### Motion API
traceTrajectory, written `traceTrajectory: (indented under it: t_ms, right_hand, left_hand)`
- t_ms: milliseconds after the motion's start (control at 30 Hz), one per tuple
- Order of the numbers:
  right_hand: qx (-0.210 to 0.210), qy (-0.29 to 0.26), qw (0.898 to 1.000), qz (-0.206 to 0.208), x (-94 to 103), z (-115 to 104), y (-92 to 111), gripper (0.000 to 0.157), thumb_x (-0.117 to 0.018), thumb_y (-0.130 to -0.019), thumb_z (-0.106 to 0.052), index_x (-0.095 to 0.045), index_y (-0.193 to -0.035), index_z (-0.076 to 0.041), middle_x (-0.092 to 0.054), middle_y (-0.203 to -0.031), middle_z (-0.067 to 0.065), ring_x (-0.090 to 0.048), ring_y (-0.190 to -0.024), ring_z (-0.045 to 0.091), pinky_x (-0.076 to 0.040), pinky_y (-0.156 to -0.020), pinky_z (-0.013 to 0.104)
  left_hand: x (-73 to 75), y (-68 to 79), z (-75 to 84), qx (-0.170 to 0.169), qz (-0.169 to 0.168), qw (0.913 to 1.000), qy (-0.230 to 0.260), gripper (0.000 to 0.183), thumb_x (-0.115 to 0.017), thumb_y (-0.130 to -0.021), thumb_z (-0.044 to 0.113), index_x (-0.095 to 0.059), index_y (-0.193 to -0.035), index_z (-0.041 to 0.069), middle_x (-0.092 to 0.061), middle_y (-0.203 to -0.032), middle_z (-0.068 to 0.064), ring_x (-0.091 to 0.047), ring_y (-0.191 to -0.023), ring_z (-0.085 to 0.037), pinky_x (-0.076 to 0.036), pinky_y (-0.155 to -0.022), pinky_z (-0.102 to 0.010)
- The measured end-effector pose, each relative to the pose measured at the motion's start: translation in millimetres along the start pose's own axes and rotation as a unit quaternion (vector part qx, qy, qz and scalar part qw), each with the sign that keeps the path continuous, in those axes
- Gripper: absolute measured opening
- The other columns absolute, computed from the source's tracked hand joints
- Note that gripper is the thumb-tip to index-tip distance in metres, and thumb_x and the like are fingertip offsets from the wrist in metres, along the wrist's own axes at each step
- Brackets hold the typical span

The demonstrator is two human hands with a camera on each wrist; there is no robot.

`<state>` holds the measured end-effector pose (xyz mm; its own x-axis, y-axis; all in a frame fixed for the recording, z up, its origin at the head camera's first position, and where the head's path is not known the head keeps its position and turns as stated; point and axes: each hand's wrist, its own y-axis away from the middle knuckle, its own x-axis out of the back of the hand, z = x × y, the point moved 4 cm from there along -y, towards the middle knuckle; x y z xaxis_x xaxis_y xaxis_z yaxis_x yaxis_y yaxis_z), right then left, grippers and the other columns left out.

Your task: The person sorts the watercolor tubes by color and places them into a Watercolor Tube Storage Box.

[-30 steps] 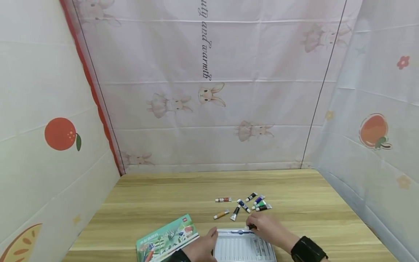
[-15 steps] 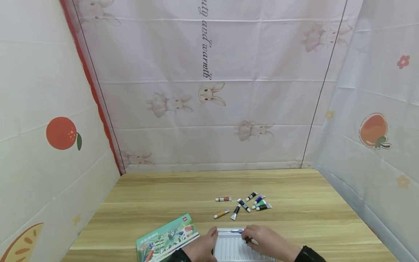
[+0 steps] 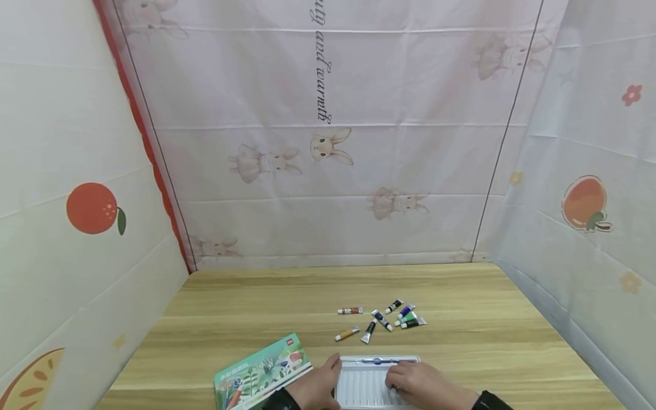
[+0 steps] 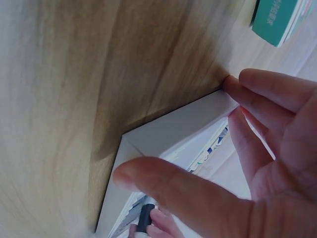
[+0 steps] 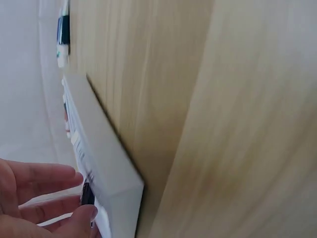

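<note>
The left hand (image 3: 315, 388) is spread against the tray (image 3: 361, 387) and the right hand (image 3: 420, 382) pinches a black tube (image 5: 86, 194) over it, but the tube might land crooked if the pinch slips or the tray slides.

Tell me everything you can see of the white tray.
The white tray looks plastic: rectangular, shallow, with ridged slots and a slender blue item lying along its far end. It lies flat on the wood-grain table. The left hand touches its left side; the right hand holds a dark tube over it.
</note>
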<state>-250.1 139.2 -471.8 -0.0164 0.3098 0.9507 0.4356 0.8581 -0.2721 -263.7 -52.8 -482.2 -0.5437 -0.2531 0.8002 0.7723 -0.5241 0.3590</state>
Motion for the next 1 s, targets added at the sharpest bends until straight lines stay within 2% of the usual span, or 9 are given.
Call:
traceTrajectory:
  t_ms: [200,500,767,1000]
  right_hand:
    - [0.017,0.024,1.000,-0.009,-2.5,3.2,9.0,0.019,-0.056,-0.077,-0.013,-0.057,-0.093,-0.022,-0.053,-0.091,-0.010,-0.047,-0.082,-0.001,-0.039,-0.066,0.012]
    - [0.020,-0.013,1.000,-0.010,-5.2,7.0,11.9,0.011,-0.052,-0.081,-0.020,-0.056,-0.091,-0.022,-0.051,-0.092,-0.012,-0.044,-0.082,-0.005,-0.037,-0.066,0.010]
    - [0.004,-0.030,0.999,-0.015,-4.7,5.7,10.0,0.012,-0.057,-0.077,-0.017,-0.056,-0.087,-0.023,-0.049,-0.090,-0.014,-0.043,-0.076,-0.005,-0.036,-0.064,0.008]
    - [-0.026,-0.050,0.998,-0.031,-5.5,5.4,8.3,0.012,-0.057,-0.077,-0.018,-0.055,-0.086,-0.024,-0.048,-0.089,-0.014,-0.042,-0.074,-0.005,-0.038,-0.061,0.010]
  left_hand:
    - [0.3,-0.2,1.0,0.011,0.003,0.9999,0.002,0.076,-0.066,-0.066,0.030,-0.029,-0.127,0.003,-0.022,-0.130,-0.008,-0.042,-0.045,-0.013,-0.034,-0.044,-0.023]
    - [0.6,0.1,1.8,0.007,0.005,0.9996,-0.027,0.077,-0.066,-0.066,0.032,-0.029,-0.126,0.001,-0.022,-0.130,-0.008,-0.043,-0.047,-0.011,-0.035,-0.046,-0.022]
    - [0.5,0.3,2.9,0.017,-0.001,0.9998,-0.014,0.078,-0.067,-0.065,0.032,-0.029,-0.126,0.002,-0.021,-0.131,-0.008,-0.043,-0.047,-0.012,-0.034,-0.046,-0.023]
    - [0.0,-2.4,1.6,0.032,0.016,0.9991,-0.021,0.082,-0.070,-0.060,0.032,-0.031,-0.126,0.002,-0.023,-0.130,-0.007,-0.043,-0.050,-0.011,-0.036,-0.050,-0.022]
